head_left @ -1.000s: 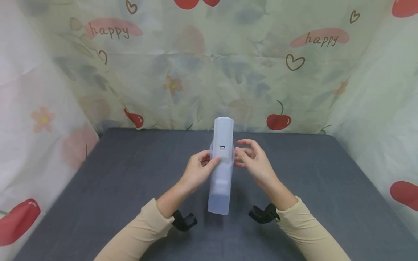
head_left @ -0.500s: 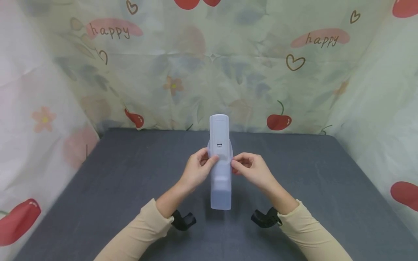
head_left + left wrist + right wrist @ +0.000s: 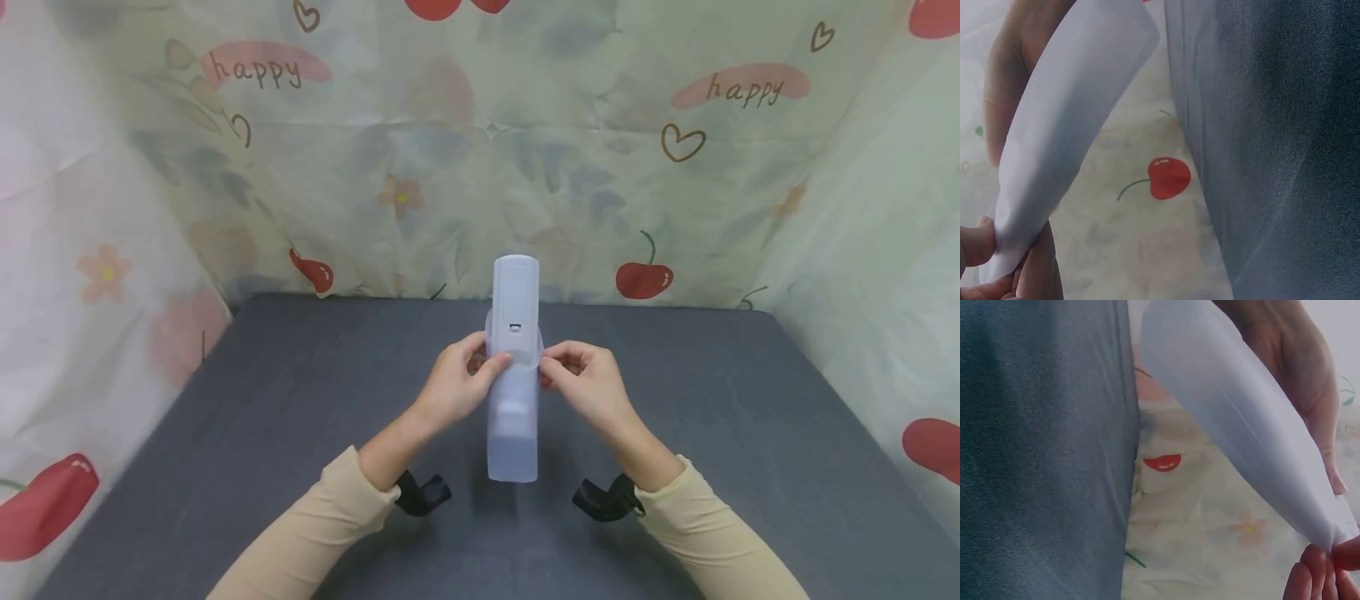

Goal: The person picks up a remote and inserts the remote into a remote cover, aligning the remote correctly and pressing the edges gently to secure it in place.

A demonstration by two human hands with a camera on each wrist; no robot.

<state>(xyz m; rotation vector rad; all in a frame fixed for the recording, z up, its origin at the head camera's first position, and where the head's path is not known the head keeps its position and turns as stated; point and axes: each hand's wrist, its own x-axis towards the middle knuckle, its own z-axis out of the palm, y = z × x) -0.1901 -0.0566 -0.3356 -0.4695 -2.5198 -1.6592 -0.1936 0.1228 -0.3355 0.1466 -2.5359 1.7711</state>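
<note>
A white remote control point(image 3: 515, 292), back side up with its battery cover latch showing, stands half out of a translucent soft sleeve point(image 3: 513, 450). The sleeve hangs below it, its lower end holding no remote. My left hand point(image 3: 453, 379) grips the pair from the left, thumb across the back near the sleeve's mouth. On the other side my right hand point(image 3: 592, 379) pinches the sleeve's edge between thumb and fingers. In the right wrist view the sleeve point(image 3: 1235, 419) narrows into a crease at those fingertips. The remote's front faces away, hidden.
A dark grey cloth-covered table point(image 3: 337, 358) lies beneath. Behind it hangs a printed curtain point(image 3: 487, 183), with more curtain at both sides. Black wrist mounts point(image 3: 422, 495) stick inward below each cuff.
My right hand has come in from beside the sleeve, its fingers closing to pinch the edge. The remote and sleeve have risen slightly and straightened; my left hand keeps its grip.
</note>
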